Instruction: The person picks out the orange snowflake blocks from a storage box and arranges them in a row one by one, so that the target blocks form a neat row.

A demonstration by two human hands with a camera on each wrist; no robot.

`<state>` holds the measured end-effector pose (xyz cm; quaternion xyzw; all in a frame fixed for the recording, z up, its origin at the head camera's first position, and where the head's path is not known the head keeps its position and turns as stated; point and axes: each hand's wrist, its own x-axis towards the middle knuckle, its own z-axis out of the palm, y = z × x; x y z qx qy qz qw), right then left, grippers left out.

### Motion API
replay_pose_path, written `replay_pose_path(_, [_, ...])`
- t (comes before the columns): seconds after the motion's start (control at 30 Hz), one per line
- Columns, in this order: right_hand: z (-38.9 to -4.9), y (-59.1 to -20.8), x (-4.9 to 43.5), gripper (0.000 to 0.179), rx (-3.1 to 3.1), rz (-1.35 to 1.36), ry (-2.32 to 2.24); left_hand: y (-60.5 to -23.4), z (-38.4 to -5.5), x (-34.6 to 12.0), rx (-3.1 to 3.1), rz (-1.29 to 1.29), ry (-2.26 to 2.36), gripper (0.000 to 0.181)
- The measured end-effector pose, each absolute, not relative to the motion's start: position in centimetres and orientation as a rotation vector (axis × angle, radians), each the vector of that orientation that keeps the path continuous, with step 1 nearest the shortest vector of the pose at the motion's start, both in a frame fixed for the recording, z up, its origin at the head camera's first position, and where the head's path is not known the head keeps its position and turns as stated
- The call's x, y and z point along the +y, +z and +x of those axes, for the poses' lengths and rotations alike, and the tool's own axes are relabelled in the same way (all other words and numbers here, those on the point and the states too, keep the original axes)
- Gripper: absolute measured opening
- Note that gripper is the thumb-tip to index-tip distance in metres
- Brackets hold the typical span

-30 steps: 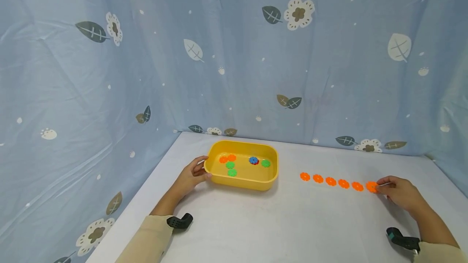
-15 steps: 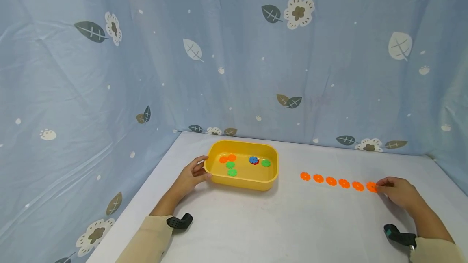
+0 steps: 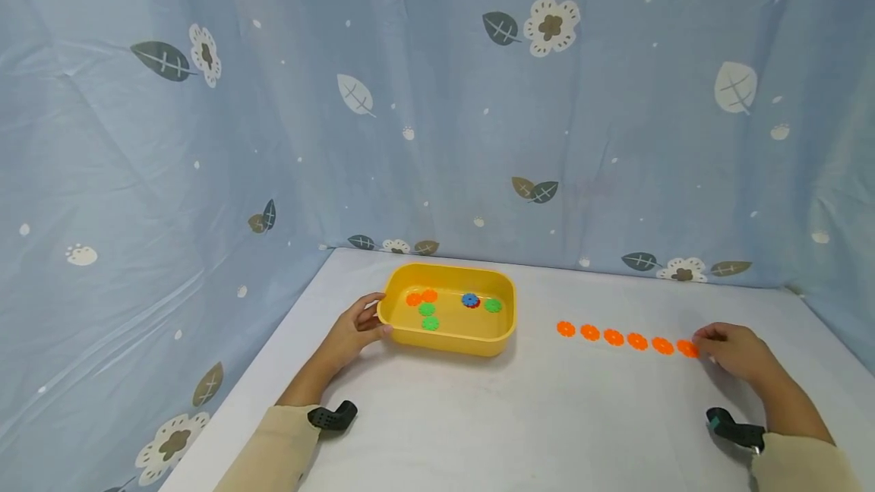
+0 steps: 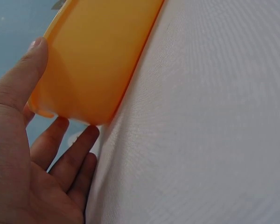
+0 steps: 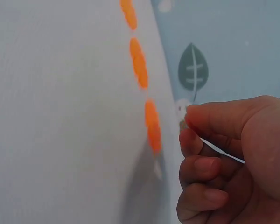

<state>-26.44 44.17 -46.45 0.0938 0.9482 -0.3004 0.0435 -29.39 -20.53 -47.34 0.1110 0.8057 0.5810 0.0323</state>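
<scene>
Head view: the right hand point(image 3: 734, 354) has its fingers curled and empty, thumb close to the forefinger, just beside an orange flower disc point(image 3: 687, 348). That disc ends a row of six flat on a white table point(image 3: 547, 416). The left hand point(image 3: 350, 339) grips the near end of a yellow box point(image 3: 444, 341), left of the row. Inside lie two orange discs point(image 3: 429, 295), three green discs point(image 3: 493, 305), and a blue disc point(image 3: 469, 299) over a red disc point(image 3: 476, 305). Behind hangs a blue curtain point(image 3: 437, 150).
</scene>
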Motion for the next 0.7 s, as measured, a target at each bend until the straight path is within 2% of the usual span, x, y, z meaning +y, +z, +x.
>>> replay_pose_path(0.7, [-31.1,-42.2,32.3,0.024,2.957,-0.253,-0.953,-47.5,-29.3,-20.4,2.442,0.342,1.837,0.076])
